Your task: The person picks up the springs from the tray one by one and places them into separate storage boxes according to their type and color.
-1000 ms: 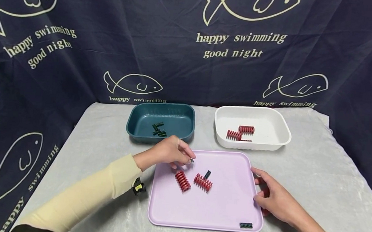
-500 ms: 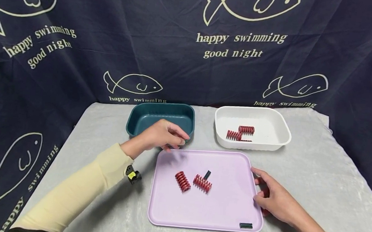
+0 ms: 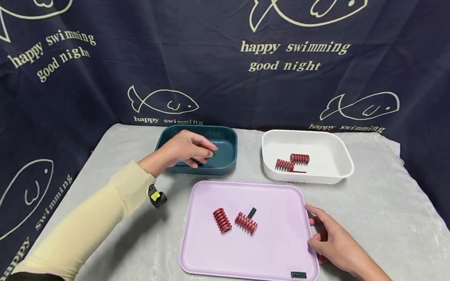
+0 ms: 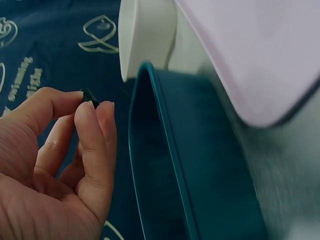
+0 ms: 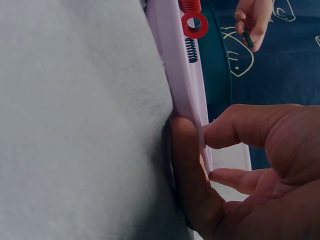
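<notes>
A small dark green spring is pinched between the thumb and fingertips of the left hand, with barely a gap left between them. In the head view this hand is seen left of centre, over the teal bin, by which some of the fingers' background is filled.

The right edge of the lilac tray, right of centre, is gripped by the right hand; its rim is held narrowly between thumb and fingers. On the tray, a left red spring and a right red spring are seen near the middle, with a short dark spring just beside the latter. Another dark spring is placed in the tray's lower right corner. Red springs are also contained in the white bin, upper right.
</notes>
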Motion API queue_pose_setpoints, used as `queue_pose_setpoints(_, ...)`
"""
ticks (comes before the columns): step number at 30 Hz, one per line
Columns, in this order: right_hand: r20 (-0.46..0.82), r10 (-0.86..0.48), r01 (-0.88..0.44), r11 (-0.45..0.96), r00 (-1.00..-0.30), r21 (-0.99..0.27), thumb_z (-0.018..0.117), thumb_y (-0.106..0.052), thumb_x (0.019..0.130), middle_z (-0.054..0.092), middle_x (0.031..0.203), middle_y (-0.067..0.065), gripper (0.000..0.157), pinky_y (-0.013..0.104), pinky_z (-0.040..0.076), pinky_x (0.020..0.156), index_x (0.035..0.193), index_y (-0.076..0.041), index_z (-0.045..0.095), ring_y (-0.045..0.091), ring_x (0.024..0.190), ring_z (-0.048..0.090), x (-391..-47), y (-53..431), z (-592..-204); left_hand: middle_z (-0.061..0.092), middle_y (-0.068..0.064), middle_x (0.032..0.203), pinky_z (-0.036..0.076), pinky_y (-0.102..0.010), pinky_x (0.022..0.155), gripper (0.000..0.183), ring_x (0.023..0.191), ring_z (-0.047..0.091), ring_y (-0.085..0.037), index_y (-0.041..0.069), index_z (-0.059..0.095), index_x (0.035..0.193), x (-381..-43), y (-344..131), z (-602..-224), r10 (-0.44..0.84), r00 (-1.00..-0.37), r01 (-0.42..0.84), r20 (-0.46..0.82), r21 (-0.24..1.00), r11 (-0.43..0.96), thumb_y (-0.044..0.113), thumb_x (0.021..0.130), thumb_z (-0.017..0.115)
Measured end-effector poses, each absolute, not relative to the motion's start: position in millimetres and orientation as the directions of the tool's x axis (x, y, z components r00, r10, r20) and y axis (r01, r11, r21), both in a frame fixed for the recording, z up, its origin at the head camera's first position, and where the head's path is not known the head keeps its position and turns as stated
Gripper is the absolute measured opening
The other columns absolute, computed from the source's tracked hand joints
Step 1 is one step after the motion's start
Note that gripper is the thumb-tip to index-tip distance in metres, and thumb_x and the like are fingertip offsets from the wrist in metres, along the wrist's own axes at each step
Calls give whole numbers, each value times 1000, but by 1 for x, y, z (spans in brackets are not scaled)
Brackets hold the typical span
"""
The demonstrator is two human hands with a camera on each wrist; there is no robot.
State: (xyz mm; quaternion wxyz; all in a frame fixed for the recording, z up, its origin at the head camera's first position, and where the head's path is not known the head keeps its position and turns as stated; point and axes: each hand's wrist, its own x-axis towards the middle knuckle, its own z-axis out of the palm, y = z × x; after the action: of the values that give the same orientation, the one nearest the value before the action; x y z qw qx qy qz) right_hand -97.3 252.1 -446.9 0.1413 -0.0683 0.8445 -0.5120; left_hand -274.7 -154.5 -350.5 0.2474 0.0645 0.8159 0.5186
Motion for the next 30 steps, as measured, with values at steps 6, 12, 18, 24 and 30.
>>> queue_pose_setpoints(6,-176,-256,37,469,-950,-882,66,11,87,48,126,24,78,37,54,45,156,0,31,15,75,56,-97,252,-447,76,-9,111,61,-34,70,26,107,69,-39,10,78,120,-290,-166,-352,321,-881,-163,-347,860,483,12,94,75)
queue_pose_setpoints(12,-171,-255,31,473,-952,-881,67,11,87,49,124,24,77,36,54,44,156,1,32,15,75,56,-96,251,-447,71,-19,123,62,-36,71,31,110,67,-41,5,74,126,-303,-174,-361,286,-888,-171,-361,836,522,11,95,73)
queue_pose_setpoints(18,-175,-256,36,469,-951,-882,66,11,87,48,124,23,77,36,54,44,156,1,32,15,75,56,-96,250,-447,72,-19,119,63,-36,71,32,103,69,-37,2,73,127,-315,-175,-374,264,-895,-151,-359,801,579,8,95,70)
queue_pose_setpoints(24,-169,-248,34,471,-954,-882,66,11,87,49,124,23,77,36,54,44,156,0,33,15,75,56,-96,251,-447,74,-18,114,63,-35,71,29,95,71,-31,3,75,124,-324,-169,-381,262,-891,-122,-371,751,649,8,96,68)
queue_pose_setpoints(30,-174,-251,38,469,-952,-882,67,11,87,49,125,23,78,37,54,44,156,0,33,15,75,56,-96,251,-447,73,-17,118,63,-41,79,28,97,72,-32,3,74,124,-333,-166,-377,250,-874,-143,-416,713,687,9,97,69)
